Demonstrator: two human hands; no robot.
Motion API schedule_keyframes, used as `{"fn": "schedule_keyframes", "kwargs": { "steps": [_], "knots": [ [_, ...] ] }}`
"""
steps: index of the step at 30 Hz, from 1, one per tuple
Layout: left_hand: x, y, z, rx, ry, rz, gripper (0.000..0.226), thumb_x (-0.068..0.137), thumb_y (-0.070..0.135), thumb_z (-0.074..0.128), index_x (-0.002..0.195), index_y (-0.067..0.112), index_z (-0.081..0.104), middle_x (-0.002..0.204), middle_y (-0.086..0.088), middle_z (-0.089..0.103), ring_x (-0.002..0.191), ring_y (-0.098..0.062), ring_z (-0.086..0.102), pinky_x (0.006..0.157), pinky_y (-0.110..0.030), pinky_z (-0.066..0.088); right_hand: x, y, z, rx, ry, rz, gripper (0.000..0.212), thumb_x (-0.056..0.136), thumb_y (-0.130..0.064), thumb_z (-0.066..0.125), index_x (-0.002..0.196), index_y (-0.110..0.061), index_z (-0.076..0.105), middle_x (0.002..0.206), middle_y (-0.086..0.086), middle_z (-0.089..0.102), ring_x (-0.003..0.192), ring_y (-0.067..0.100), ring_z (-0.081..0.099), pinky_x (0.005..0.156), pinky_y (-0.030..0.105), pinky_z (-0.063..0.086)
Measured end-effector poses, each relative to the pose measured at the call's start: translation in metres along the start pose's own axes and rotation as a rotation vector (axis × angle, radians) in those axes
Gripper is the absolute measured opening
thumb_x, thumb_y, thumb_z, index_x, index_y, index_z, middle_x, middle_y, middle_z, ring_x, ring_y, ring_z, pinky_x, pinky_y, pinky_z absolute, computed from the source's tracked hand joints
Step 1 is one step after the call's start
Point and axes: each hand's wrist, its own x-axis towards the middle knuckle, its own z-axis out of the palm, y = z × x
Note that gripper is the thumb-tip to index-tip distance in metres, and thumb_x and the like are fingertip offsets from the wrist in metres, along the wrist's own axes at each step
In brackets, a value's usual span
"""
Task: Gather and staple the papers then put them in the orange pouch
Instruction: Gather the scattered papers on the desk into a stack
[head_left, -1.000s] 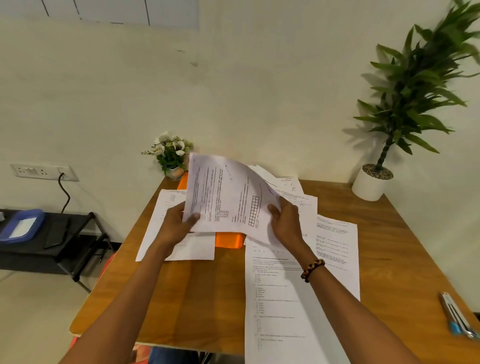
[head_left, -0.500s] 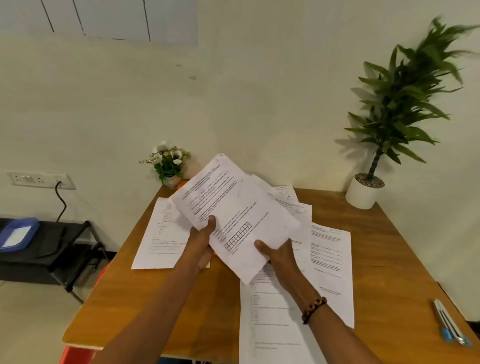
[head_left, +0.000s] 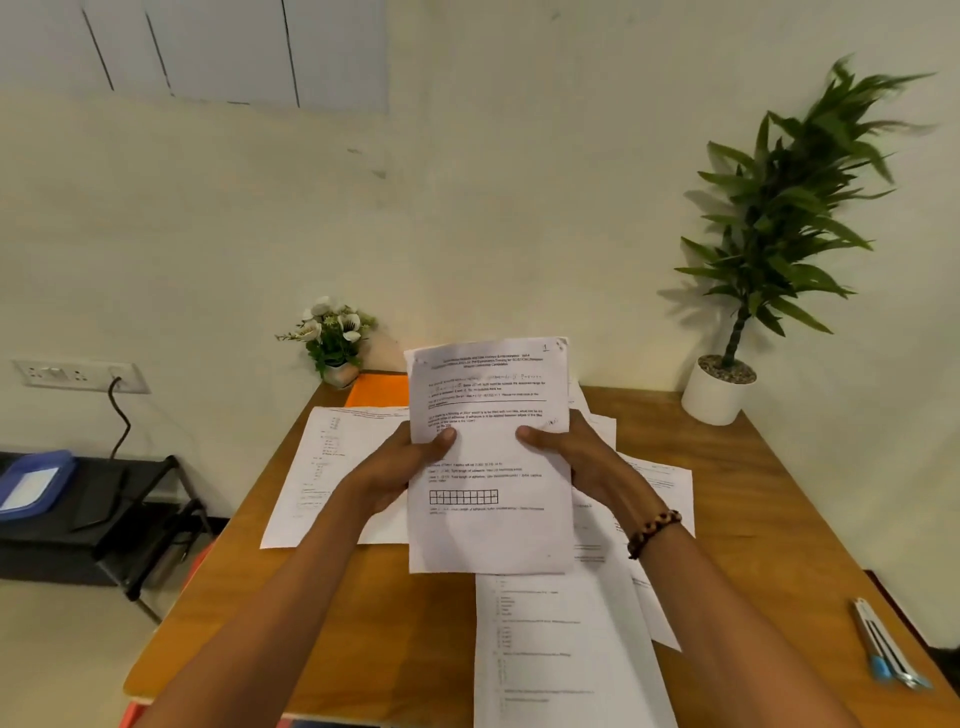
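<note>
Papers (head_left: 488, 457) at frame centre, pinched upright by both hands, left hand (head_left: 395, 467) and right hand (head_left: 576, 462); square edges before collecting loose sheets (head_left: 332, 467) from tabletop (head_left: 769, 519).

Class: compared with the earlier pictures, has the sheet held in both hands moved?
Yes. The held sheet has turned from a slant to upright and square to the table edge, gripped by the left hand and right hand.

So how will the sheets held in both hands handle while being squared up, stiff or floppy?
Probably floppy: the held sheets are thin printed paper, gripped at mid-height by the left hand and right hand. The edges look uneven at the top right, so the sheets may slide against each other. They are likely very light, so a light pinch should do.
</note>
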Motion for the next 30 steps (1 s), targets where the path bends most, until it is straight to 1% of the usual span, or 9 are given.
{"fn": "schedule_keyframes", "kwargs": {
  "steps": [4, 9, 13, 16, 19, 23, 25, 27, 30],
  "knots": [
    [0.001, 0.001, 0.008, -0.142, 0.056, 0.073, 0.038, 0.096, 0.022, 0.063, 0.133, 0.016, 0.057, 0.123, -0.014, 0.07, 0.111, -0.038, 0.069, 0.097, -0.065, 0.05, -0.002, 0.005, 0.016, -0.19, 0.22, -0.149, 0.037, 0.092, -0.014, 0.074, 0.128, -0.009, 0.065, 0.117, 0.004, 0.075, 0.106, 0.021, 0.073, 0.095, 0.048, 0.058],
    [-0.001, -0.005, 0.03, -0.386, 0.217, 0.182, 0.033, 0.099, 0.031, 0.06, 0.128, 0.016, 0.06, 0.124, -0.018, 0.069, 0.11, -0.042, 0.068, 0.094, -0.06, 0.053, -0.012, 0.019, 0.042, -0.127, 0.317, -0.194, 0.03, 0.093, -0.023, 0.073, 0.121, -0.016, 0.064, 0.11, 0.003, 0.076, 0.094, 0.021, 0.076, 0.078, 0.042, 0.064],
    [-0.01, -0.018, 0.047, -0.217, 0.342, 0.14, 0.036, 0.098, 0.047, 0.052, 0.118, 0.02, 0.062, 0.107, -0.01, 0.076, 0.092, -0.031, 0.075, 0.072, -0.042, 0.062, -0.016, 0.05, 0.053, -0.191, 0.338, -0.184, 0.039, 0.095, -0.036, 0.069, 0.129, -0.02, 0.057, 0.118, 0.0, 0.071, 0.106, 0.02, 0.072, 0.081, 0.038, 0.064],
    [-0.014, -0.028, 0.044, -0.137, 0.362, 0.078, 0.032, 0.096, 0.049, 0.054, 0.116, 0.025, 0.062, 0.101, -0.002, 0.078, 0.086, -0.023, 0.077, 0.066, -0.035, 0.061, -0.019, 0.061, 0.054, -0.23, 0.354, -0.156, 0.035, 0.097, -0.04, 0.065, 0.127, -0.029, 0.05, 0.118, -0.005, 0.066, 0.108, 0.016, 0.068, 0.083, 0.034, 0.062],
    [-0.015, -0.022, 0.036, -0.105, 0.382, 0.116, 0.028, 0.096, 0.046, 0.056, 0.111, 0.024, 0.065, 0.096, 0.0, 0.079, 0.087, -0.024, 0.076, 0.065, -0.033, 0.061, -0.017, 0.054, 0.051, -0.288, 0.383, -0.171, 0.03, 0.098, -0.037, 0.063, 0.124, -0.03, 0.049, 0.118, -0.003, 0.064, 0.107, 0.018, 0.065, 0.09, 0.041, 0.059],
    [-0.013, -0.002, 0.025, -0.067, 0.508, 0.311, 0.032, 0.097, 0.042, 0.056, 0.112, 0.015, 0.067, 0.1, 0.0, 0.078, 0.089, -0.024, 0.076, 0.067, -0.036, 0.063, -0.014, 0.039, 0.036, -0.345, 0.383, -0.201, 0.027, 0.098, -0.033, 0.065, 0.121, -0.024, 0.056, 0.118, 0.001, 0.069, 0.108, 0.023, 0.068, 0.092, 0.047, 0.058],
    [-0.01, 0.01, 0.017, -0.03, 0.493, 0.371, 0.039, 0.099, 0.047, 0.049, 0.122, 0.018, 0.064, 0.108, 0.001, 0.076, 0.097, -0.02, 0.074, 0.076, -0.037, 0.063, -0.017, 0.04, 0.026, -0.337, 0.343, -0.18, 0.034, 0.096, -0.033, 0.068, 0.125, -0.02, 0.058, 0.119, 0.0, 0.07, 0.108, 0.021, 0.068, 0.094, 0.049, 0.058],
    [-0.008, 0.021, 0.013, 0.029, 0.433, 0.364, 0.041, 0.102, 0.051, 0.041, 0.13, 0.027, 0.059, 0.115, 0.003, 0.073, 0.104, -0.016, 0.071, 0.081, -0.034, 0.062, -0.023, 0.042, 0.016, -0.348, 0.285, -0.13, 0.048, 0.091, -0.042, 0.071, 0.131, -0.02, 0.056, 0.123, -0.002, 0.07, 0.111, 0.019, 0.068, 0.096, 0.05, 0.057],
    [-0.002, 0.03, 0.015, 0.08, 0.389, 0.304, 0.032, 0.105, 0.047, 0.039, 0.125, 0.033, 0.059, 0.114, 0.007, 0.072, 0.105, -0.013, 0.07, 0.082, -0.031, 0.058, -0.035, 0.049, 0.005, -0.308, 0.179, -0.045, 0.064, 0.086, -0.049, 0.075, 0.138, -0.021, 0.05, 0.129, -0.004, 0.067, 0.115, 0.018, 0.067, 0.099, 0.049, 0.056]
  ]
}}
